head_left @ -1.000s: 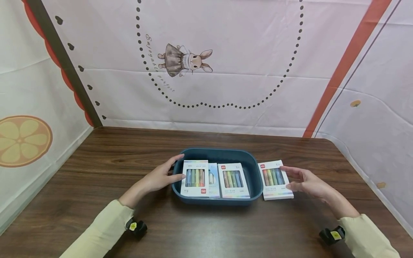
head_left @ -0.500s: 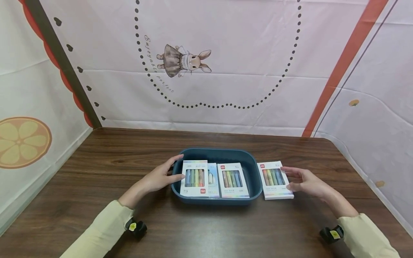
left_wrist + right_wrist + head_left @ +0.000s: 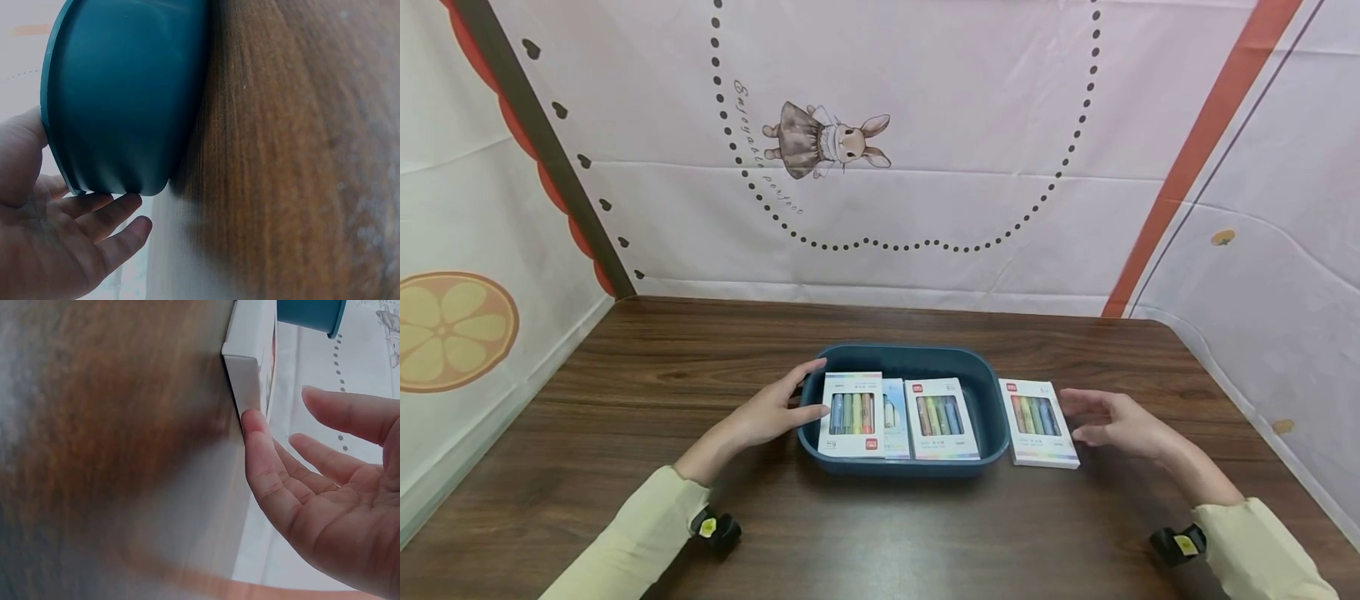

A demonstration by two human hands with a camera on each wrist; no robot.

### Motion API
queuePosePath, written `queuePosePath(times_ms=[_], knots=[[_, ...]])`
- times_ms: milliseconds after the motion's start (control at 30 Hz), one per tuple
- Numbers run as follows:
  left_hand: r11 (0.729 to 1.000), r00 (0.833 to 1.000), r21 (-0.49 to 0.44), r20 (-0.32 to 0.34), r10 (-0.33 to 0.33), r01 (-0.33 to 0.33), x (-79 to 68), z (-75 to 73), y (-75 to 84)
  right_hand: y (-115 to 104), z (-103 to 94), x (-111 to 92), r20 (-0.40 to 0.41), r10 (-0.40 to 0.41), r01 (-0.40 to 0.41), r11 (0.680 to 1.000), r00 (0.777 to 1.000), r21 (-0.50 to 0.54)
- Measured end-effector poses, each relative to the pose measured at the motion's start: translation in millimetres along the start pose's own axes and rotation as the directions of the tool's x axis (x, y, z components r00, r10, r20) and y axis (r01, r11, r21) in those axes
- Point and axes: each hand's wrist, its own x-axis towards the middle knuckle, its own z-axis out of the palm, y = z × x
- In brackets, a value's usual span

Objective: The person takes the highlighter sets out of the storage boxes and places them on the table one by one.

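Note:
My left hand [image 3: 767, 412] rests at the left end of a dark blue plastic basin [image 3: 925, 472]. Its thumb and index finger reach over the rim; in the left wrist view the other fingers [image 3: 122, 244] lie loosely along the outer wall. Inside the basin are a white crayon box [image 3: 853, 450], a light blue box [image 3: 895, 442] partly under it, and another white crayon box [image 3: 946, 448]. Just right of the basin, a third white crayon box [image 3: 1045, 450] lies flat on the table. Beside its right edge is my right hand [image 3: 1116, 425], fingers relaxed, one fingertip close to its side; contact cannot be told.
The brown wooden table [image 3: 895, 533] carries the basin near its middle. A printed white cloth [image 3: 955, 208] hangs along the back and both sides. Black wrist devices sit at the left cuff [image 3: 647, 525] and right cuff [image 3: 1262, 542].
My right hand has let go of the crayon box on the table and moved slightly right; the box's raised right side has settled down flat. The left hand and basin stay put.

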Motion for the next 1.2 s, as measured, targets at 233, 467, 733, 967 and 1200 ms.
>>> queuePosePath(times_ms=[233,467,733,967,1200], knots=[[1.0,1.0,-0.004,-0.003,-0.004,0.004,-0.2,0.0,0.3,-5,-4.0,-1,-0.017,0.006,-0.006,1.0,1.0,0.019],[1.0,1.0,-0.005,-0.008,-0.014,0.014,0.1,0.2,0.3,-14,-6.0,0,-0.025,-0.017,0.018,0.999,1.0,0.042],[1.0,1.0,-0.013,-0.001,0.012,-0.012,-0.5,-0.3,0.5,-30,-5.4,3,-0.039,-0.052,0.053,0.998,0.998,0.018],[1.0,1.0,-0.008,0.0,0.008,-0.008,-0.8,-0.9,0.9,-45,-3.4,8,-0.042,-0.079,0.079,0.997,0.996,-0.002],[1.0,1.0,-0.002,0.002,0.005,-0.005,0.0,-0.8,-0.5,-57,0.3,14,-0.013,-0.093,0.093,0.995,0.996,0.036]])
